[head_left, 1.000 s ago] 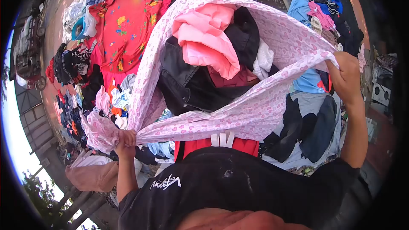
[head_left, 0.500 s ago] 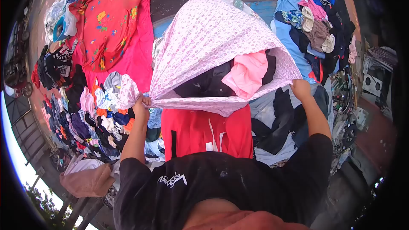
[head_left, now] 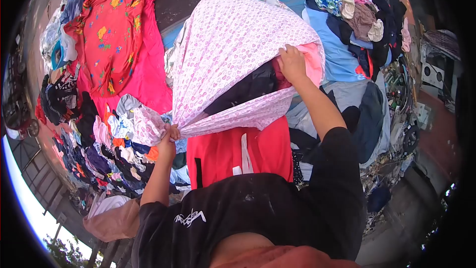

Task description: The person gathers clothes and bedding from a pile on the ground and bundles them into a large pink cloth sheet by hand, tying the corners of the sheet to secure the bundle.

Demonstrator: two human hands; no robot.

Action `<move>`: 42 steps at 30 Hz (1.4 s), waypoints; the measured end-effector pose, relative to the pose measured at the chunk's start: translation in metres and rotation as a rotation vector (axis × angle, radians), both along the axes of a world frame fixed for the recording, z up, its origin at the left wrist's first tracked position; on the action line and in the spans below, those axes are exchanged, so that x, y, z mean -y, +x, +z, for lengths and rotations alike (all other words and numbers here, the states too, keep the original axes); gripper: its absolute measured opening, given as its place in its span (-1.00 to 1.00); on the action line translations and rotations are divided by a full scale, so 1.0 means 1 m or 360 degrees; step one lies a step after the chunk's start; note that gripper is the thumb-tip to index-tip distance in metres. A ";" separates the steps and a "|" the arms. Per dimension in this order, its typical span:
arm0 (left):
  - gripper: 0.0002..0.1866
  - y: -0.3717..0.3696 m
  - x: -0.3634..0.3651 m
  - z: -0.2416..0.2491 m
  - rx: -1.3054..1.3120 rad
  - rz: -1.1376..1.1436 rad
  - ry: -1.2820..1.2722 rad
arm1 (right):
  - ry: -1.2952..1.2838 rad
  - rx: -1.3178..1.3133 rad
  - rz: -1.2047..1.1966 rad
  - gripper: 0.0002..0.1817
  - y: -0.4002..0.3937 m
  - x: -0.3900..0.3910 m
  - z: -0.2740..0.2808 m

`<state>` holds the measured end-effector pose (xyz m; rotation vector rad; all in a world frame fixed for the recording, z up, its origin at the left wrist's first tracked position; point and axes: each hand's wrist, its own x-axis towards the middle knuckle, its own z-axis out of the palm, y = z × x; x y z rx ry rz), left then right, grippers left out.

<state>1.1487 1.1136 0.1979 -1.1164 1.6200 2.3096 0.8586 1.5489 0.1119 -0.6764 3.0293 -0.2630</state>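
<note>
A white sheet with a pink heart print is wrapped around a pile of clothes. Through its gap show a black garment and part of a light pink garment. My left hand is closed around the sheet's gathered left corner. At the right of the gap, my right hand pinches the sheet's upper edge beside the pink garment; its fingertips are partly hidden. Red cloth lies below the bundle, in front of my body.
A red floral garment lies at the upper left, above a heap of mixed small clothes. More clothes are piled at the upper right. Grey and dark garments spread at the right. A brown sack stands at the lower left.
My right hand has moved left and up, from the sheet's right corner to the gap's upper edge. The gap is narrower and the pink garment more covered. My left hand keeps its corner.
</note>
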 end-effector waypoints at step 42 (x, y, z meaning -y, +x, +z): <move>-0.55 -0.171 -0.165 0.128 -0.1393 -0.1793 -0.1440 | -0.1181 0.0227 0.0047 0.29 0.122 0.104 0.198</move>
